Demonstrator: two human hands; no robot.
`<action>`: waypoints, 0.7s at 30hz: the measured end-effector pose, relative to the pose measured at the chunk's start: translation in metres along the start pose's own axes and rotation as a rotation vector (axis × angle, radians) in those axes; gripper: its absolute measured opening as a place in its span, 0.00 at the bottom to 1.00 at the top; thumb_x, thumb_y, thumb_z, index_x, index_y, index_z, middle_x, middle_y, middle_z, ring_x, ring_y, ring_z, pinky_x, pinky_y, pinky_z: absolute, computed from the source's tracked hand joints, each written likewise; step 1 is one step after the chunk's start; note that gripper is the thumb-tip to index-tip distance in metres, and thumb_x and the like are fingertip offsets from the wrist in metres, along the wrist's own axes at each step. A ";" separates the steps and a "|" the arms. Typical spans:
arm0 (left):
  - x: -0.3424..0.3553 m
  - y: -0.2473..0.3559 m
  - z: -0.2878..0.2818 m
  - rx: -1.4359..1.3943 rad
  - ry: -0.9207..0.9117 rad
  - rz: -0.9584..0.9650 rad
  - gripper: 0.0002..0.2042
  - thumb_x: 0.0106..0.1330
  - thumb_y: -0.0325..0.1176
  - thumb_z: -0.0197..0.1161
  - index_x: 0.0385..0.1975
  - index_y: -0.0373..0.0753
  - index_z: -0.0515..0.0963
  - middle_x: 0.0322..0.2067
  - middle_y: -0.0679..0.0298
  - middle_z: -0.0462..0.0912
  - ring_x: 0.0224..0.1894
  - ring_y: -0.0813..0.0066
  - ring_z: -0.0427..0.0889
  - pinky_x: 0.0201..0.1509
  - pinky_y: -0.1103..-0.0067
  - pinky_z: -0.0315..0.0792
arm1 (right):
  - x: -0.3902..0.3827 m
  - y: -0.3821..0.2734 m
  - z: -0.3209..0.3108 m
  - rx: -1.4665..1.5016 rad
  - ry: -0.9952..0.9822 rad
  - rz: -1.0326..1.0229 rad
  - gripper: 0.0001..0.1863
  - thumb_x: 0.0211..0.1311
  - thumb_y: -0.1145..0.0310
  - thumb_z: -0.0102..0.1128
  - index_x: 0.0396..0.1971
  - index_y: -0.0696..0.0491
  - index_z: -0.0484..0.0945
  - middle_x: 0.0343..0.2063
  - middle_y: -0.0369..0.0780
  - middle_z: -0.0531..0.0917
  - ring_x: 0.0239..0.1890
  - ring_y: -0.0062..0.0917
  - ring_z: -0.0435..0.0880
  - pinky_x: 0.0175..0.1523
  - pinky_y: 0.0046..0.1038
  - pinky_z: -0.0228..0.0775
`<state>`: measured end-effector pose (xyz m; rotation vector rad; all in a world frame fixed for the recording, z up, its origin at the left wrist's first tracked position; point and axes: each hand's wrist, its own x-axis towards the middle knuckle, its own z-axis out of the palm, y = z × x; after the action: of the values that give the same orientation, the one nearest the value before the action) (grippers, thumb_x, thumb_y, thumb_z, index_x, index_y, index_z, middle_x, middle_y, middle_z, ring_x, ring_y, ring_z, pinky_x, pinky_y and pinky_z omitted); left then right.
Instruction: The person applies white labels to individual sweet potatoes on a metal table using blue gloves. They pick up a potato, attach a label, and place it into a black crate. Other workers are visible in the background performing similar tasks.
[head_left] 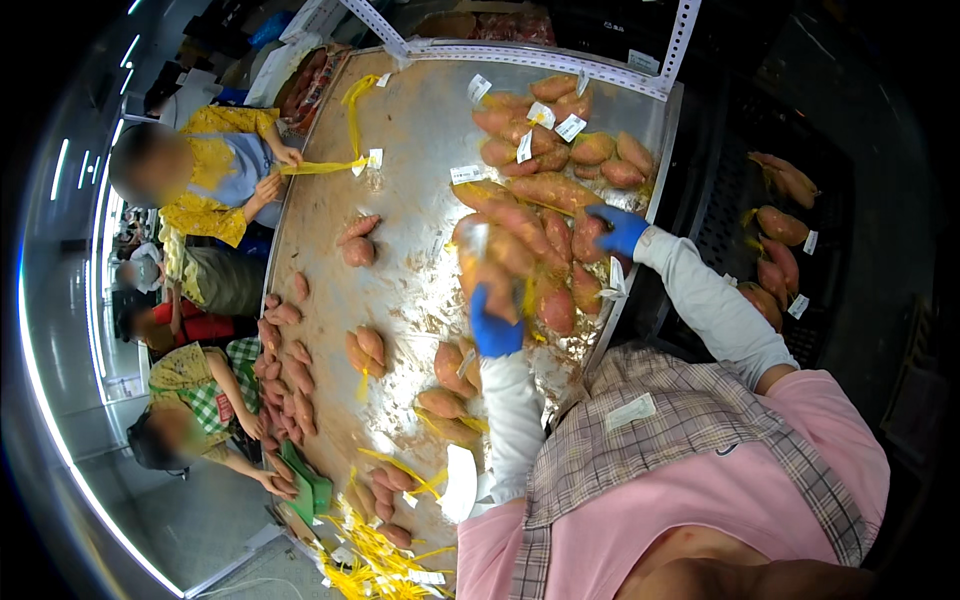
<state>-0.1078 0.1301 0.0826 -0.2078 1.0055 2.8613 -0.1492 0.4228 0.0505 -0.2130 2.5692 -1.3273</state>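
Handling of netted sweet potatoes (545,188) on a metal counter (405,130). The pile lies at upper center and upper right of the frame, with white labels (570,127) on the nets. The left hand (497,328), blue-gloved, is at the pile's lower edge, against a blurred bundle (485,265); blur hides its fingers, so whether they are pinching cannot be told. The right hand (625,232), likewise gloved, touches the pile's right edge, fingers extended over a potato; their closure cannot be told either. The step in hand appears to be gathering or arranging the bundles. The next move would seem to call for a secure hold on one bundle, net included, without dragging its neighbors. Right of frame: further bundles (783,225) in a dark crate. Upper left: a co-worker's hand (268,187) at a yellow net (330,167). Left of center: loose potatoes (298,375) along the counter's far edge. Bottom: a heap of yellow nets (370,555).
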 end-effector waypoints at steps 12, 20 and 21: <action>-0.103 0.075 -0.029 -0.150 0.214 0.009 0.31 0.61 0.47 0.51 0.62 0.38 0.59 0.61 0.57 0.62 0.63 0.57 0.60 0.67 0.62 0.51 | 0.053 -0.021 -0.007 -1.143 -0.281 -0.875 0.20 0.44 0.64 0.61 0.42 0.41 0.74 0.37 0.33 0.75 0.45 0.31 0.74 0.46 0.34 0.66; -0.109 0.031 0.007 -0.020 0.092 -0.108 0.32 0.60 0.44 0.52 0.63 0.38 0.56 0.63 0.57 0.59 0.65 0.59 0.57 0.68 0.64 0.50 | 0.007 -0.065 -0.064 -0.432 -0.260 -0.440 0.28 0.35 0.64 0.70 0.42 0.49 0.74 0.37 0.44 0.80 0.40 0.39 0.80 0.45 0.38 0.71; -0.108 0.029 0.016 -0.020 0.065 -0.143 0.32 0.59 0.44 0.52 0.64 0.38 0.56 0.63 0.57 0.59 0.65 0.59 0.57 0.68 0.63 0.50 | -0.002 -0.068 -0.073 -0.320 -0.269 -0.358 0.34 0.34 0.63 0.73 0.48 0.49 0.72 0.40 0.43 0.80 0.43 0.38 0.80 0.48 0.36 0.72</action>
<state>-0.0071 0.1123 0.1300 -0.3613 0.9320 2.7524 -0.1663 0.4415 0.1474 -0.8807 2.5679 -0.8952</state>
